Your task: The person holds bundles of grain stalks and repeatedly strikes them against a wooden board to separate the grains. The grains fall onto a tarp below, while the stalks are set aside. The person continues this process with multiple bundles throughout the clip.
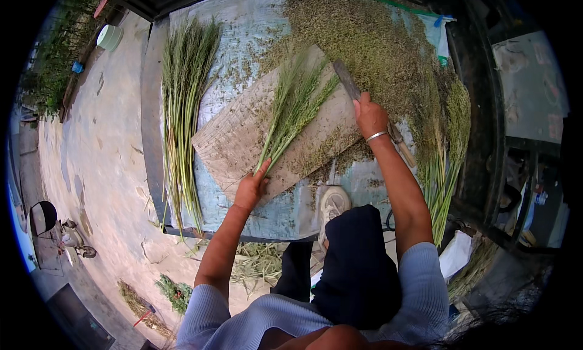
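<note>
My left hand (pixel 252 191) is closed around the lower stems of a small bunch of green broomcorn-like stalks (pixel 291 116). The seed heads fan out across a worn wooden board (pixel 228 140), which lies aslant in front of me. At the board's right edge, my right hand (pixel 370 116) grips a long, flat grey blade-like tool (pixel 346 79) that points up and left, beside the tips of the bunch. A wooden handle (pixel 404 149) shows beyond my right wrist; whether it belongs to the same tool I cannot tell. Loose seeds are scattered over the board.
A bundle of long green stalks (pixel 182 119) lies at the left of the blue-white sheet (pixel 243 25). Loose seed (pixel 358 28) is heaped at the far side. More stalks (pixel 446 149) lie at right, beside a dark metal frame (pixel 486 107). My shoe (pixel 334 205) rests by the near edge.
</note>
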The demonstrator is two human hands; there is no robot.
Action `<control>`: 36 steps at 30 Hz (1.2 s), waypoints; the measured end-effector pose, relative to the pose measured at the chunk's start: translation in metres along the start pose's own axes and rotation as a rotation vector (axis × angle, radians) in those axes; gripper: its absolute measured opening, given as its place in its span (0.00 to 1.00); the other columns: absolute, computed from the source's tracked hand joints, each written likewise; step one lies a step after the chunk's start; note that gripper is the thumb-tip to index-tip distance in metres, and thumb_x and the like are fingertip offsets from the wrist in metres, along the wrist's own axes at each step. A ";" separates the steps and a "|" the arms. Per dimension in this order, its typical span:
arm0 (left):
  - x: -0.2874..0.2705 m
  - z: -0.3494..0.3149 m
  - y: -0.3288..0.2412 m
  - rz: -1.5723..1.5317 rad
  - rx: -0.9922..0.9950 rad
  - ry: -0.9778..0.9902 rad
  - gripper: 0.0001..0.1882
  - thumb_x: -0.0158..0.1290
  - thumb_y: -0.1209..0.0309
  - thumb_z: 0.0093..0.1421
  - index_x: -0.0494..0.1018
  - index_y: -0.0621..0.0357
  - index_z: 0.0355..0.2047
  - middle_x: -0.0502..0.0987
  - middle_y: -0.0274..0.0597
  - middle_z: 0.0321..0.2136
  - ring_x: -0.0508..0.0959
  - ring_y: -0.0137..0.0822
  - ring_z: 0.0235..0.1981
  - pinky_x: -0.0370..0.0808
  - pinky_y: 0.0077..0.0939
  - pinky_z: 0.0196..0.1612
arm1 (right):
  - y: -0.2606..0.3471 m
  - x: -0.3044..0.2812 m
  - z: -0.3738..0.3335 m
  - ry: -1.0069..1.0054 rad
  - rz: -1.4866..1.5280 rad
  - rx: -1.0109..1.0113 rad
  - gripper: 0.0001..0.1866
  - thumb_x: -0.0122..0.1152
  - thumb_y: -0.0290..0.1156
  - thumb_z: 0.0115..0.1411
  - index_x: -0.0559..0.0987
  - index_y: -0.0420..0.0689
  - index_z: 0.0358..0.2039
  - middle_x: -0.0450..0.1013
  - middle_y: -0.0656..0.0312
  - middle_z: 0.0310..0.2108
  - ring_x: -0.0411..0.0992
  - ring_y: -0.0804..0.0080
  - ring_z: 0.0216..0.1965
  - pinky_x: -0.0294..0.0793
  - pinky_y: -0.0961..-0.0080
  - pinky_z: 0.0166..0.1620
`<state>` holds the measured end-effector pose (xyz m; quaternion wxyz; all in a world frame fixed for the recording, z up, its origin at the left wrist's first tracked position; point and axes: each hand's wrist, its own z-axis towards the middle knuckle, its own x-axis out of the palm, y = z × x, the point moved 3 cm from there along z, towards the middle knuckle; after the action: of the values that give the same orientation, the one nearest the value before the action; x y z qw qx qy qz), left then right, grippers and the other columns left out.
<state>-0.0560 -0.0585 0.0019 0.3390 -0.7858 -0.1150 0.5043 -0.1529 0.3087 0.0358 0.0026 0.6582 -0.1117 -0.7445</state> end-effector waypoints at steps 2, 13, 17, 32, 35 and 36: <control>-0.003 0.001 0.002 -0.024 -0.042 0.059 0.35 0.52 0.72 0.54 0.55 0.30 0.60 0.70 0.56 0.23 0.73 0.53 0.24 0.70 0.42 0.30 | 0.023 -0.015 -0.015 -0.030 0.118 -0.126 0.14 0.56 0.38 0.56 0.63 0.44 0.26 0.68 0.54 0.17 0.69 0.54 0.18 0.68 0.62 0.19; -0.025 0.010 0.005 -0.349 0.075 0.134 0.34 0.50 0.77 0.57 0.53 0.38 0.62 0.70 0.52 0.49 0.73 0.47 0.49 0.69 0.27 0.48 | 0.013 0.025 -0.015 0.032 0.126 -0.155 0.13 0.55 0.38 0.58 0.63 0.44 0.28 0.68 0.54 0.14 0.69 0.52 0.17 0.67 0.58 0.19; -0.020 0.009 0.004 -0.292 0.010 0.123 0.35 0.50 0.77 0.56 0.54 0.35 0.61 0.70 0.52 0.49 0.73 0.50 0.48 0.69 0.28 0.49 | 0.031 -0.010 -0.007 -0.073 0.101 -0.213 0.12 0.54 0.36 0.58 0.63 0.45 0.27 0.66 0.55 0.13 0.69 0.55 0.15 0.67 0.60 0.18; 0.008 -0.004 -0.018 0.389 -0.154 0.064 0.39 0.45 0.78 0.52 0.51 0.24 0.61 0.67 0.53 0.22 0.73 0.51 0.19 0.71 0.42 0.22 | 0.025 -0.023 -0.039 0.026 0.114 -0.166 0.13 0.54 0.38 0.58 0.63 0.44 0.27 0.68 0.54 0.15 0.69 0.53 0.17 0.67 0.60 0.19; 0.007 -0.007 -0.019 0.434 -0.163 0.084 0.40 0.43 0.79 0.53 0.50 0.24 0.62 0.66 0.52 0.22 0.73 0.50 0.18 0.71 0.41 0.20 | 0.074 -0.015 -0.081 0.055 0.355 -0.538 0.14 0.56 0.39 0.57 0.63 0.44 0.27 0.68 0.54 0.16 0.69 0.52 0.17 0.67 0.60 0.19; 0.006 -0.006 -0.020 0.437 -0.139 0.092 0.40 0.43 0.79 0.53 0.49 0.24 0.62 0.66 0.52 0.22 0.73 0.50 0.17 0.71 0.41 0.20 | 0.065 -0.001 -0.083 0.084 0.330 -0.505 0.14 0.56 0.39 0.57 0.63 0.44 0.27 0.68 0.54 0.15 0.69 0.52 0.17 0.67 0.60 0.19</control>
<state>-0.0444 -0.0433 0.0118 0.1716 -0.8358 0.0388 0.5201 -0.0803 0.2315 0.0391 0.2918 0.6399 -0.0281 -0.7103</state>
